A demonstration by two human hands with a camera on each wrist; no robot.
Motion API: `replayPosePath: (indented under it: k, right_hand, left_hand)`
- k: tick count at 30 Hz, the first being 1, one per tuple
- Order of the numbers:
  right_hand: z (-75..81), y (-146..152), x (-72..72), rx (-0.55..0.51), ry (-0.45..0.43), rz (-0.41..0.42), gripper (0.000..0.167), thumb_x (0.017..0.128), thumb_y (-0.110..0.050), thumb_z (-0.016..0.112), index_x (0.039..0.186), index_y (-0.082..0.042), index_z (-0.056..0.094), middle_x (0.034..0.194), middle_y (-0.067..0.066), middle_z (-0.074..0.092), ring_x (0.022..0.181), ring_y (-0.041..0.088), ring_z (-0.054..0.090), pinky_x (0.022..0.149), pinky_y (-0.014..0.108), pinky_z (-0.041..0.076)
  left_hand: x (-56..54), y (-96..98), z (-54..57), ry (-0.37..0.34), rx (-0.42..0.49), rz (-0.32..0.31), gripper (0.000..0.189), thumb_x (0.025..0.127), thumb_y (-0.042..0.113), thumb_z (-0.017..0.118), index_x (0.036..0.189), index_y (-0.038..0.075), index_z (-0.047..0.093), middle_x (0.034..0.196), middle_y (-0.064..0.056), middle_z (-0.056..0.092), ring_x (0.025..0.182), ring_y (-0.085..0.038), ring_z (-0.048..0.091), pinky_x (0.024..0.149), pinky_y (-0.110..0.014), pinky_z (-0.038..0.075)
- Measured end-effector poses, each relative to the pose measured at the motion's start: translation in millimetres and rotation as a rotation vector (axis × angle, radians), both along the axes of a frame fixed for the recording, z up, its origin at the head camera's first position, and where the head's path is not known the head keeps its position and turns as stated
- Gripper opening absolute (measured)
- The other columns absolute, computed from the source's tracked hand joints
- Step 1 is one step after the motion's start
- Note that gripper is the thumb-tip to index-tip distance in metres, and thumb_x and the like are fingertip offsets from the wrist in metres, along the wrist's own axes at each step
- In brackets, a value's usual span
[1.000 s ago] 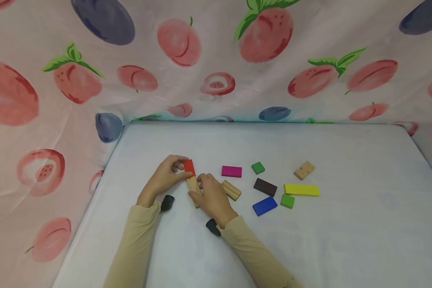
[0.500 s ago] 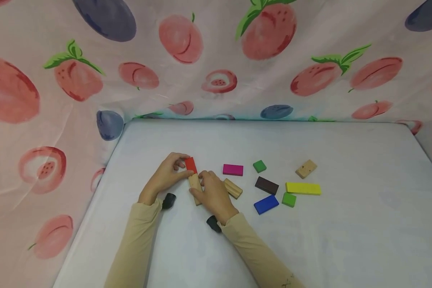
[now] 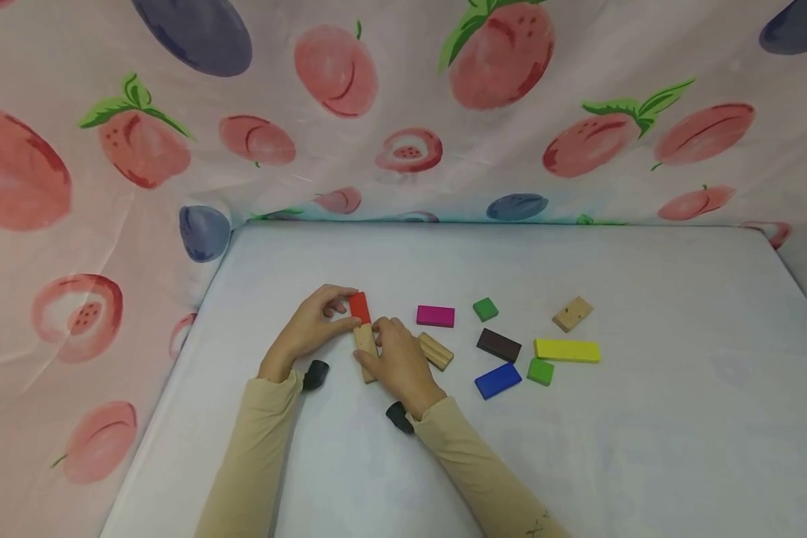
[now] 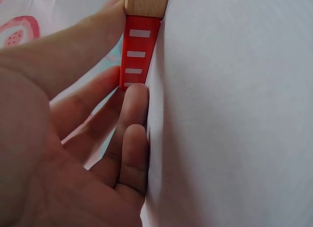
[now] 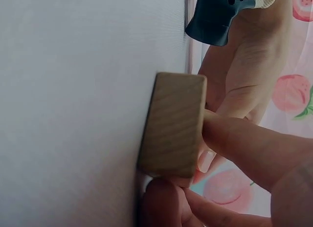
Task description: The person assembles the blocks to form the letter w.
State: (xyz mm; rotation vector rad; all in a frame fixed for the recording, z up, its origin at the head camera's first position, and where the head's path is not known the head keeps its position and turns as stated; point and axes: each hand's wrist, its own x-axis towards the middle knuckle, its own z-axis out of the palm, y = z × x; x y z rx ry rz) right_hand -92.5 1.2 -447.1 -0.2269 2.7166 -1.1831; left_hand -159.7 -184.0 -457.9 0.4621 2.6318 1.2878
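On the left part of the table, a red block [image 3: 359, 306] and a plain wooden block [image 3: 365, 339] lie end to end in one line. My left hand [image 3: 307, 323] holds the red block, its thumb by the joint and a fingertip at the far end. White rectangles mark the red block's side [image 4: 138, 54] in the left wrist view. My right hand [image 3: 400, 364] grips the wooden block, thumb on its upper face and fingers along its right side. In the right wrist view the block's near end [image 5: 173, 124] faces the camera.
Right of my hands lie a grooved wooden block [image 3: 436, 351], a magenta block [image 3: 435, 316], a dark brown block [image 3: 499, 345], a blue block [image 3: 498, 380], a yellow block [image 3: 567, 350], green squares [image 3: 486, 309] and a wooden block with dots [image 3: 572, 314]. A fruit-print cloth [image 3: 403, 97] hangs behind.
The red block has shifted slightly right and lines up more closely with the wooden block. Both hands have stayed on their blocks. The head view has tilted a little.
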Motion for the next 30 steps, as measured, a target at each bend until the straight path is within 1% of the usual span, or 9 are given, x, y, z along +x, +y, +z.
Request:
replayPosePath:
  k: [7,10,19,25,30]
  right_hand:
    - [0.3,-0.9,-0.6,0.011,0.001,0.005,0.046,0.089,-0.028,0.076,0.12,0.001,0.06,0.101,0.009,0.061,0.089,0.019,0.061,0.074,0.029,0.054]
    - [1.1,-1.3,-1.1,0.01,-0.003,0.004,0.046,0.089,-0.029,0.076,0.121,0.0,0.06,0.101,0.008,0.061,0.088,0.018,0.061,0.073,0.028,0.054]
    - [0.9,-1.6,-2.0,-0.005,-0.057,-0.006,0.048,0.088,-0.031,0.076,0.122,-0.001,0.059,0.1,0.006,0.059,0.086,0.017,0.057,0.073,0.028,0.053]
    - [0.8,-1.2,-2.5,-0.002,-0.044,-0.008,0.049,0.088,-0.031,0.077,0.122,0.0,0.059,0.098,0.006,0.059,0.084,0.017,0.057,0.072,0.028,0.052]
    - [0.4,0.0,-2.5,-0.002,-0.045,-0.001,0.049,0.088,-0.031,0.077,0.121,0.0,0.06,0.097,0.006,0.058,0.083,0.016,0.056,0.07,0.028,0.051]
  left_hand:
    - [-0.7,-0.9,-1.1,-0.007,-0.005,0.004,0.05,0.086,0.015,0.078,0.133,0.007,0.061,0.111,-0.012,0.06,0.098,-0.024,0.057,0.091,-0.039,0.047]
    - [-0.3,-0.7,0.4,-0.014,-0.004,0.009,0.05,0.086,0.015,0.078,0.133,0.007,0.061,0.111,-0.012,0.059,0.098,-0.025,0.056,0.091,-0.039,0.047]
    - [1.7,-1.6,1.2,-0.029,-0.013,0.023,0.052,0.087,0.017,0.078,0.134,0.007,0.06,0.113,-0.012,0.059,0.1,-0.026,0.056,0.093,-0.04,0.047]
    - [1.2,-0.6,2.3,-0.026,-0.012,0.024,0.052,0.086,0.018,0.078,0.134,0.009,0.06,0.117,-0.011,0.059,0.101,-0.025,0.056,0.094,-0.041,0.047]
    - [2.1,1.2,3.6,-0.038,-0.017,0.025,0.052,0.087,0.017,0.078,0.135,0.008,0.06,0.117,-0.012,0.058,0.1,-0.026,0.056,0.094,-0.041,0.048]
